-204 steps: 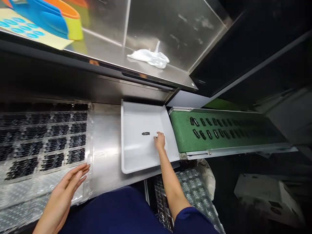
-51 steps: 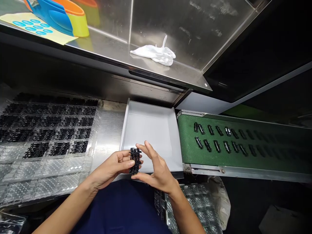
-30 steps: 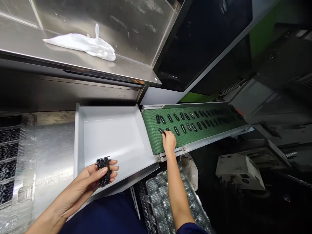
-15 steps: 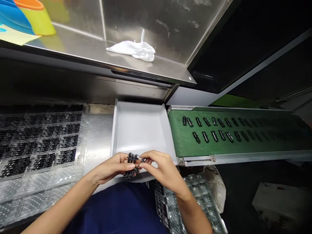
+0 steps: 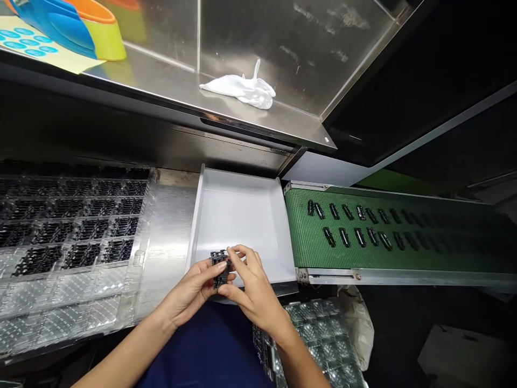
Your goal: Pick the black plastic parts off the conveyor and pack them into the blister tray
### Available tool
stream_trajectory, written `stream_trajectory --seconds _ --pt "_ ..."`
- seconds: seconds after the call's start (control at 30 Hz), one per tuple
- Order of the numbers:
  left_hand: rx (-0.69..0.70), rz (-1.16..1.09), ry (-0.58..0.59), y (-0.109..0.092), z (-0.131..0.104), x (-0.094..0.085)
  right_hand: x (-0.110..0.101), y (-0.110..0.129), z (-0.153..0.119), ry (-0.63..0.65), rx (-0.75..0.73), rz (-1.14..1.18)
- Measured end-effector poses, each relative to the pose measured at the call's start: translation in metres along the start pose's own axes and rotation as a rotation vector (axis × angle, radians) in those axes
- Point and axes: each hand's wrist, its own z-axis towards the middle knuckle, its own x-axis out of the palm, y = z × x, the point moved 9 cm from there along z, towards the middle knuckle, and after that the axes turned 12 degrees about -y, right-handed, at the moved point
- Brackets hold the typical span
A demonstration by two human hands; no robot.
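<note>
A small bundle of black plastic parts [image 5: 220, 269] is held upright over the front edge of the white tray [image 5: 238, 215]. My left hand [image 5: 197, 285] is closed around its left side, thumb across the front. From the right, my right hand [image 5: 248, 283] grips the same bundle, fingertips at its upper right and thumb at its lower edge. Two rows of similar black parts [image 5: 360, 237] lie on the green conveyor belt [image 5: 307, 250]. At the left, a clear compartment tray [image 5: 139, 258] holds many black parts, with its front compartments showing bare plastic.
A steel shelf [image 5: 161, 81] above bears a white glove [image 5: 246, 91], a blue, yellow and orange tape dispenser [image 5: 97, 32] and a sticker sheet [image 5: 60, 59]. Below the conveyor are stacked clear trays [image 5: 323, 334] and a pale bag [image 5: 359, 323].
My right fingers have moved from a loose part beside the bundle to wrap its right side. The bundle now looks compact and upright. The whole view has shifted slightly.
</note>
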Motion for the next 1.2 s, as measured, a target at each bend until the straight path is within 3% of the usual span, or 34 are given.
stream_trajectory --seconds 0.13,0.23,0.43,0.7,0.93,1.2 --pt "0.072 0.065 0.019 -0.006 0.000 0.003 0.004 -0.006 -0.004 0.047 0.048 0.012" --pt "0.102 0.080 0.038 -0.013 0.000 0.006 -0.002 -0.004 -0.003 -0.001 0.022 0.022" --pt "-0.025 0.159 0.145 -0.014 -0.003 0.007 -0.027 0.007 0.004 -0.155 -0.070 0.029" --pt "-0.075 0.147 0.144 -0.013 -0.002 0.006 -0.025 0.014 0.007 -0.140 -0.127 0.040" --pt "-0.089 0.179 0.254 -0.017 0.001 0.017 -0.026 0.010 0.011 -0.120 -0.093 0.037" --pt "-0.092 0.184 0.194 -0.019 0.016 0.019 -0.025 0.000 0.019 -0.107 -0.125 0.054"
